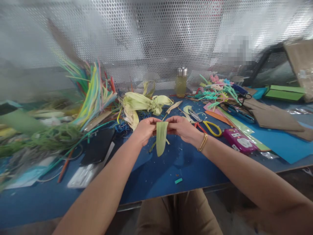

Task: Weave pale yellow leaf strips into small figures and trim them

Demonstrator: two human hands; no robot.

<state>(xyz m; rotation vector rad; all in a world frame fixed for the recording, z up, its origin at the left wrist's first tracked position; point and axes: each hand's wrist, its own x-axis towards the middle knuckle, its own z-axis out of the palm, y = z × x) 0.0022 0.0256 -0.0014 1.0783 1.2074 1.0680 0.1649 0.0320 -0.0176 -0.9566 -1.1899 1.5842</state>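
Observation:
My left hand (144, 130) and my right hand (182, 127) meet above the blue table (151, 173), both pinching the top edge of a pale green leaf strip (161, 138). The strip hangs down between them, its pointed end toward me. My right wrist wears a gold bracelet (202, 142). A heap of the same pale green leaf strips (140, 103) lies just behind my hands.
Yellow-handled scissors (207, 125) lie right of my right hand, beside a pink power strip (238, 139). A small bottle (181, 82) stands at the back. Coloured sticks (94, 93) and green stems (49, 137) crowd the left; paper sheets, cardboard and pipe-cleaner flowers (217, 88) fill the right.

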